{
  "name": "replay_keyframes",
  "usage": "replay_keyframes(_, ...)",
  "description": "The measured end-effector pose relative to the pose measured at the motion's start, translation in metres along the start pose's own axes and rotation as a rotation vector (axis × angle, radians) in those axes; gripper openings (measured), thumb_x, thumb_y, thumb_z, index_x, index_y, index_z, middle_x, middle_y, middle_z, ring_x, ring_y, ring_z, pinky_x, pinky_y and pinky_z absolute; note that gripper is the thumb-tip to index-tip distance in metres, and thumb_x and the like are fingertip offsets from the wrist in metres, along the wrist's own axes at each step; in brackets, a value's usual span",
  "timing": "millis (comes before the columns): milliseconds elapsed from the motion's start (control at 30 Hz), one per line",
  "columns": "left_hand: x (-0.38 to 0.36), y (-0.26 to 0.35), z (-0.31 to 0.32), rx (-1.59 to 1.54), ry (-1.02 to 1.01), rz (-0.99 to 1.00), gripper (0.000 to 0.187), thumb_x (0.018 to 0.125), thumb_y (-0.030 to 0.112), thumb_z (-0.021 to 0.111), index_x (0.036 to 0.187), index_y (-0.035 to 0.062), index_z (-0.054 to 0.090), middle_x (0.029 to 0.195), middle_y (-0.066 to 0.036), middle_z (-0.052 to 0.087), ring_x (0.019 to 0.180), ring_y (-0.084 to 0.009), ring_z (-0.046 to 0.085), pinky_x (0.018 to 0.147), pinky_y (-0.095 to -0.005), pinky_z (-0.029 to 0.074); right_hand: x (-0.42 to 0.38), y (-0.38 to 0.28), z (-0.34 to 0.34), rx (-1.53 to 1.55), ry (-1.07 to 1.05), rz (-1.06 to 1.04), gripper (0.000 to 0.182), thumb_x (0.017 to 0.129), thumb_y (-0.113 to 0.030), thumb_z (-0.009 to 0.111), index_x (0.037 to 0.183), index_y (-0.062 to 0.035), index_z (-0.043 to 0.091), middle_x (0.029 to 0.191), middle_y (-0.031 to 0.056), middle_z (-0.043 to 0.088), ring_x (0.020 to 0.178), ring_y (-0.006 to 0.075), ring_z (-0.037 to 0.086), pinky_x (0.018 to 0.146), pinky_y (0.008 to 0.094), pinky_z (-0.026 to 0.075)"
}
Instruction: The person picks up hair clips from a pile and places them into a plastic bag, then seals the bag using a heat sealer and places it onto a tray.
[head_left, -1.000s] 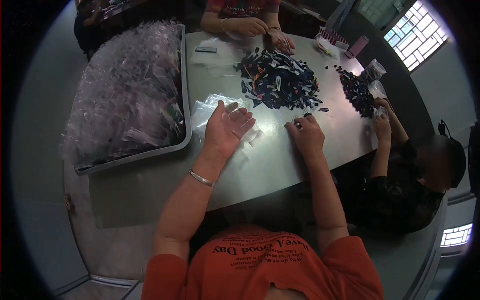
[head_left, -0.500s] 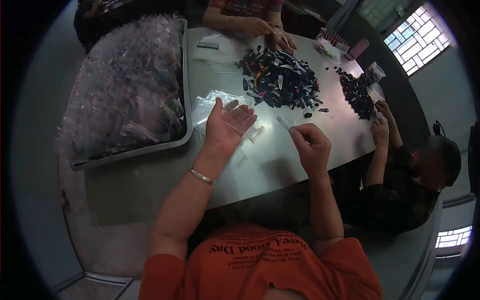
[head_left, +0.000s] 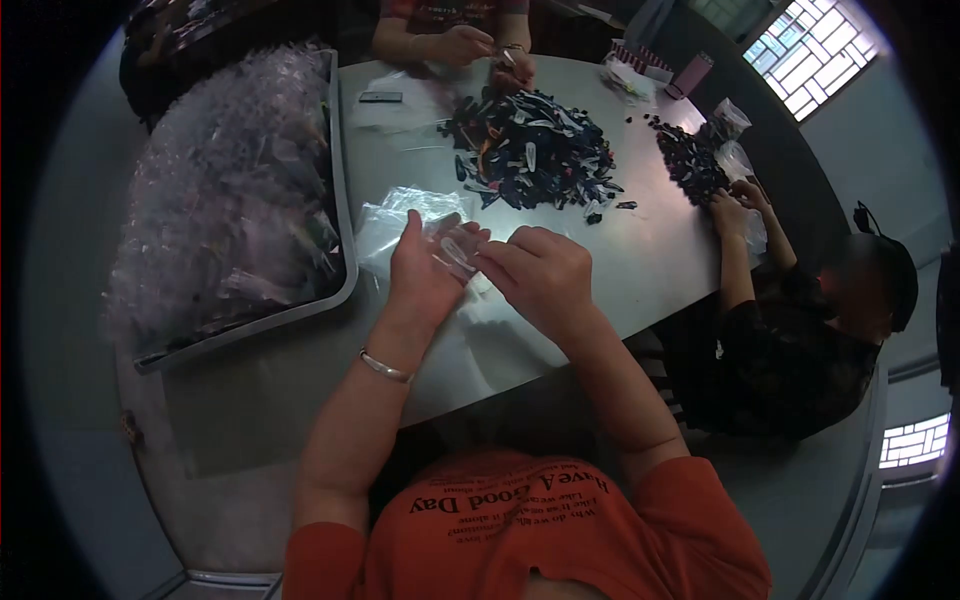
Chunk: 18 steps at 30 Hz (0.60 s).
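Meeting over the near part of the grey table, the left hand and right hand close on one small clear bag: the left hand lies palm up with thumb and fingers curled round the bag, and the right hand's fingertips pinch at its mouth from 3 o'clock, whether anything is in that pinch cannot be told. A silver bangle rings the left wrist. Just beyond the hands, at 11 o'clock, a loose heap of empty clear bags lies on the table. At 12 to 1 o'clock sits a large pile of dark hair clips, well apart from the hands. At 9 to 10 o'clock a metal tray holds a mound of filled clear packets. Another person's hands work at the far edge, and a seated person's hands reach a smaller dark pile at 2 o'clock
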<state>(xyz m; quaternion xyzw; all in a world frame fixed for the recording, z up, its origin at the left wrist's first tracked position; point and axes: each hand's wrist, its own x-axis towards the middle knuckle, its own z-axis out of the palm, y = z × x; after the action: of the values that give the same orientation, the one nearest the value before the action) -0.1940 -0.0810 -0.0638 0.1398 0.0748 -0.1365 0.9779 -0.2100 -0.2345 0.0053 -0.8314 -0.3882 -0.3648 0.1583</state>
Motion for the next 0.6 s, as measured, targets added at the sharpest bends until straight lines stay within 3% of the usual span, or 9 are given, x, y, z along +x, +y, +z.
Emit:
replay_keyframes(100,-0.004,0.002,0.012,-0.07,0.132,0.033,0.055,0.097,0.049,0.032,0.106,-0.0041,0.046,0.101,-0.022,0.052,0.097,-0.0348,0.054,0.094,-0.0523,0.045,-0.028,0.021,-0.009,0.248,0.021,0.412,0.009,0.073,-0.006,0.074,0.081,-0.0041,0.069,0.071,0.0045,0.062,0.056,0.0114,0.059,0.052,0.025,0.048)
replay_keyframes(167,-0.001,0.005,0.01,-0.1,0.129,0.025,0.056,0.097,0.049,0.032,0.106,-0.0044,0.046,0.101,-0.022,0.052,0.097,-0.0349,0.054,0.094,-0.0521,0.045,-0.05,0.053,-0.009,0.206,0.034,0.583,0.011,0.073,-0.005,0.073,0.083,-0.0025,0.069,0.071,0.0062,0.062,0.059,0.0134,0.06,0.054,0.0252,0.048)
replay_keyframes(267,0.001,0.005,0.009,-0.152,0.152,0.03,0.056,0.097,0.048,0.034,0.106,-0.0056,0.045,0.103,-0.023,0.051,0.098,-0.0354,0.053,0.094,-0.0517,0.045,-0.076,0.1,-0.012,-0.031,-0.162,0.799,0.027,0.076,-0.019,0.073,0.097,-0.003,0.067,0.086,0.0097,0.064,0.065,0.0183,0.061,0.062,0.0296,0.05)
replay_keyframes(400,0.001,0.005,0.007,-0.147,0.134,0.034,0.055,0.096,0.048,0.036,0.107,-0.0057,0.045,0.105,-0.023,0.051,0.099,-0.0354,0.053,0.094,-0.0515,0.045,-0.085,0.135,0.001,-0.209,-0.124,0.814,0.036,0.076,-0.031,0.072,0.099,-0.0038,0.066,0.095,0.0124,0.064,0.069,0.0242,0.064,0.067,0.0346,0.051)
replay_keyframes(533,0.0,0.004,0.01,-0.111,0.171,0.054,0.055,0.096,0.048,0.037,0.106,-0.0052,0.046,0.104,-0.023,0.051,0.099,-0.0352,0.053,0.093,-0.0515,0.045,-0.072,0.161,0.015,-0.322,-0.181,0.877,0.042,0.076,-0.044,0.068,0.091,-0.0051,0.069,0.09,0.0131,0.066,0.071,0.0272,0.065,0.068,0.0384,0.051)
replay_keyframes(600,0.0,0.004,0.007,-0.102,0.135,0.048,0.055,0.096,0.048,0.037,0.106,-0.005,0.046,0.104,-0.023,0.051,0.099,-0.0351,0.053,0.093,-0.0515,0.045,-0.053,0.162,0.015,-0.311,-0.456,1.078,0.046,0.076,-0.05,0.063,0.082,-0.0054,0.071,0.079,0.0133,0.068,0.072,0.0286,0.066,0.069,0.0402,0.051)
